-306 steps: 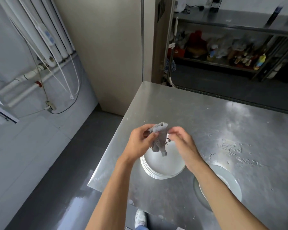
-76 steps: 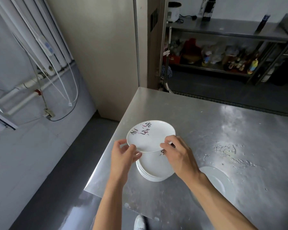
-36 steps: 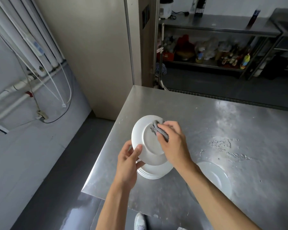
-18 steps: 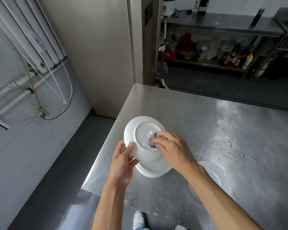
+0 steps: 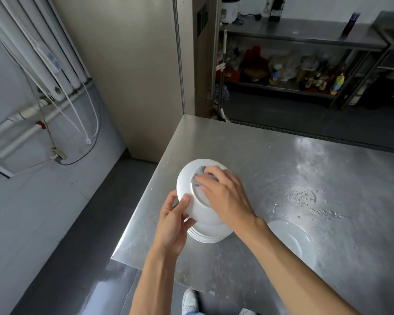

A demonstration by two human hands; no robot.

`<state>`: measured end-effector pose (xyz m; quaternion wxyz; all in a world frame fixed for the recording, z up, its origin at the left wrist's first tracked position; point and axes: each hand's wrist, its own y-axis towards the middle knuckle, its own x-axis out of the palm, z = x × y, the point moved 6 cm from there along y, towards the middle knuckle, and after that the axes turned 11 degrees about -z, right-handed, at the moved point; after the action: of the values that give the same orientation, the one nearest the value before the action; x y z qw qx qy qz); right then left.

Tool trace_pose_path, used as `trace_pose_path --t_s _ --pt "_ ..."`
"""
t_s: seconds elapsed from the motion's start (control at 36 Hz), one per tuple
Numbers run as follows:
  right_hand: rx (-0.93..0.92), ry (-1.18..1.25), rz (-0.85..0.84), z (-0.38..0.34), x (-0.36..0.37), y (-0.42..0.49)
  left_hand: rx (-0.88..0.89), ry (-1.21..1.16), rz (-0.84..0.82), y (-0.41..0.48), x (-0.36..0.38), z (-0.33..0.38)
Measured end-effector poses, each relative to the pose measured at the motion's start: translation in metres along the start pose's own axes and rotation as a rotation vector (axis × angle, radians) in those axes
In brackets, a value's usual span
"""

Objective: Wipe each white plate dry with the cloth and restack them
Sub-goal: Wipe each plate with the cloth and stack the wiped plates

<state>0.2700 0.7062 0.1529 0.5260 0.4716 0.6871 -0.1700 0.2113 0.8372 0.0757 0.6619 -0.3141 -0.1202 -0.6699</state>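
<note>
Head camera looks down at a stainless steel table (image 5: pixel 293 160) that fills the right and middle of the picture, with its near left corner close to the person. Behind the table stands a metal shelf unit (image 5: pixel 282 86) with bottles and other small goods, too small to tell apart. On the left wall, white pipes (image 5: pixel 30 53) run down at an angle.

A stack of plates (image 5: pixel 210 235) sits on the table near its left edge. Just above this stack, a white plate (image 5: pixel 195 201) is held in the air, tilted, with its underside turned to the camera. To the right of the stack, apart from it, a single plate (image 5: pixel 296 235) lies flat on the table, partly behind the right forearm.

The left hand (image 5: pixel 173 223) grips the lower left rim of the white plate: the thumb lies on the underside, and the other fingers are curled behind the rim. The right hand (image 5: pixel 223 196) rests on the upper part of the underside. Its fingers are close together and bent, and they press a gray cloth (image 5: pixel 200 176) against the plate. Only a crumpled part of the cloth shows past the fingertips.

Some water drops (image 5: pixel 305 196) lie on the table, right of the hands. A white shoe (image 5: pixel 190 300) is seen on the floor under the table edge.
</note>
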Motion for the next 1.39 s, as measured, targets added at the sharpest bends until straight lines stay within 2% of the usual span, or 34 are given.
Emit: trace_pose_path --t_s 0.17,0.25,0.39,0.61,0.83,1.0,1.22,1.39 --pt "-0.192 -0.027 0.017 -0.013 0.0 -0.012 0.026 -0.055 0.038 -0.001 -0.008 0.008" --pt "-0.217 -0.044 0.021 -0.007 -0.001 -0.019 0.038 -0.062 0.053 -0.003 -0.014 0.012" --pt "-0.061 -0.04 0.098 0.013 -0.01 -0.023 0.031 -0.048 0.05 -0.007 -0.018 0.015" --pt "0.132 0.035 0.127 0.018 -0.016 -0.007 -0.02 0.014 0.003 -0.011 -0.004 0.007" --pt "-0.108 0.204 -0.004 -0.025 -0.008 -0.003 0.026 -0.004 0.042 -0.011 -0.001 0.012" --pt "-0.148 0.207 -0.074 -0.02 -0.002 -0.019 0.07 -0.033 0.071 -0.014 -0.017 0.022" --pt "0.201 0.238 0.125 0.025 -0.009 -0.028 0.055 0.03 0.066 -0.016 -0.022 0.025" --pt "0.35 0.267 0.117 0.033 -0.013 -0.013 0.035 0.114 0.051 -0.019 -0.023 0.021"
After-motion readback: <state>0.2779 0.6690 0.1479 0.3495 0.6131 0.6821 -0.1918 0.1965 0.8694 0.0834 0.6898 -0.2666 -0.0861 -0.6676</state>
